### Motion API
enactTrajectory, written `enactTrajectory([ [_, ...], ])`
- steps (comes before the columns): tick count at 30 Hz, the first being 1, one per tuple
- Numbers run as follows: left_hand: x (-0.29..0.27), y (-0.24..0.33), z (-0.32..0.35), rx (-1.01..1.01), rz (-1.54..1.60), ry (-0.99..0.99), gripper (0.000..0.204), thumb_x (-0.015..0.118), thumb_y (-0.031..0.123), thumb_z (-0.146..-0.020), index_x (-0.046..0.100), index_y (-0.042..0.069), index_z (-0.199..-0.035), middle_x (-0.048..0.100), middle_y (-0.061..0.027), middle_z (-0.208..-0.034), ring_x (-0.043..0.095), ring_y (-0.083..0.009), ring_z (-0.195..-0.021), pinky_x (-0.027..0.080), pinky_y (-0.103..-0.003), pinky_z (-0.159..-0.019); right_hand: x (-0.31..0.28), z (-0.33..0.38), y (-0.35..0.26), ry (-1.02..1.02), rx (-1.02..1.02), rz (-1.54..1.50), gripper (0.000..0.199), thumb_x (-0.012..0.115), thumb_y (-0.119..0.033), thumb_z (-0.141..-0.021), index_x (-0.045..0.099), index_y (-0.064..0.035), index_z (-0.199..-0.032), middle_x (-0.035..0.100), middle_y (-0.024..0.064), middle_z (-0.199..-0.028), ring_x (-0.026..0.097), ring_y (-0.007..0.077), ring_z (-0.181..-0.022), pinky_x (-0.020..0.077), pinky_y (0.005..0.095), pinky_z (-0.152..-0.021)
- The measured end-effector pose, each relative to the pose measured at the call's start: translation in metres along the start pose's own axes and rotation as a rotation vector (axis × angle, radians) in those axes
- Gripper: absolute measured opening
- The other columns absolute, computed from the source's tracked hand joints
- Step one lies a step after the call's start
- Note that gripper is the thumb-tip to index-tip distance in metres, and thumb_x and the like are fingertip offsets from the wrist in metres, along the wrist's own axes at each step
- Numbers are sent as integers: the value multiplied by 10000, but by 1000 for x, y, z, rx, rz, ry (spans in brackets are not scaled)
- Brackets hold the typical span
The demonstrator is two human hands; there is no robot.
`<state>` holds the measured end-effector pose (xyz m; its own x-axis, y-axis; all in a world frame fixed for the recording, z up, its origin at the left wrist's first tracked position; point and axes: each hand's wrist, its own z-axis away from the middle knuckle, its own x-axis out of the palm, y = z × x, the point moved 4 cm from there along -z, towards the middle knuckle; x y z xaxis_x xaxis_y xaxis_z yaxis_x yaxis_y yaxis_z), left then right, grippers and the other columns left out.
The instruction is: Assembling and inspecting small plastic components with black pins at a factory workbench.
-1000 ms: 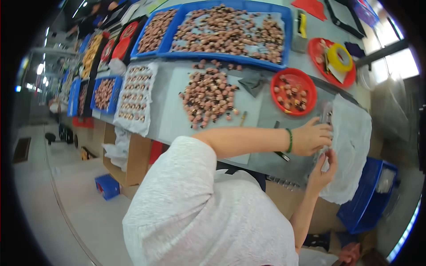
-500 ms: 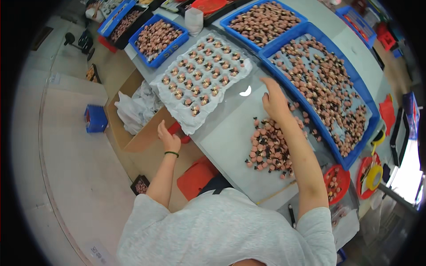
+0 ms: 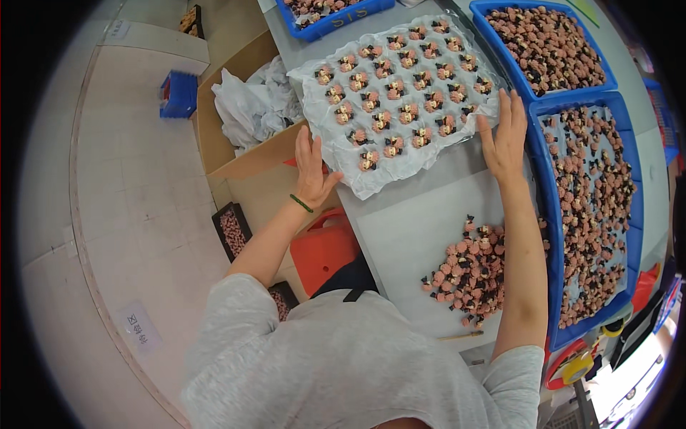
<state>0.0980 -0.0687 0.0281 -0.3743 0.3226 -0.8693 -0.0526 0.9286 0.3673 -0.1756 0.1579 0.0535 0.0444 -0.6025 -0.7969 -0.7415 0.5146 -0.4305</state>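
In front of me on the table lies a tray lined with crumpled white sheet (image 3: 330, 161), with small pink, black and gold figures (image 3: 395, 89) set out in rows. My left hand (image 3: 312, 171), a dark green bracelet at its wrist, is at the tray's near-left edge, fingers stretched out. At the right edge stands my right hand (image 3: 507, 139), fingers extended and thumb apart, seeming to touch the sheet. Neither hand grips anything I can see. A loose pile of the same small figures (image 3: 475, 268) sits left of my right forearm, which hides part of it.
Blue bins (image 3: 547, 214) full of figures line the right side, another bin (image 3: 336, 25) stands at the far left. A cardboard box (image 3: 214, 136) holding crumpled white sheets (image 3: 254, 100) is on the floor, near a red stool (image 3: 325, 250) and a blue container (image 3: 179, 94).
My view has shifted left and closer to the tray. My right hand has reached the tray's right edge, and my left hand has come up to its near-left edge.
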Motion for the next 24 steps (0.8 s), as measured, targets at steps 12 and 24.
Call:
enactTrajectory([
  [12,6,26,63,-476,23,13,642,530,107,-750,234,-2,-1309,257,-191,-1300,220,-355,-1228,153,-448,-1025,-12,62,-114,-172,-391,-215,555,608,-59,-588,530,-116,-1134,452,135,-1207,428,311,-1120,294,448,-938],
  [24,25,46,-14,-172,31,20,543,387,269,-894,225,34,-1356,178,-211,-1405,173,-388,-1289,125,-479,-1029,38,104,-190,-201,-498,-314,409,613,-139,-676,529,-121,-1076,466,86,-1200,419,243,-1169,225,489,-1005],
])
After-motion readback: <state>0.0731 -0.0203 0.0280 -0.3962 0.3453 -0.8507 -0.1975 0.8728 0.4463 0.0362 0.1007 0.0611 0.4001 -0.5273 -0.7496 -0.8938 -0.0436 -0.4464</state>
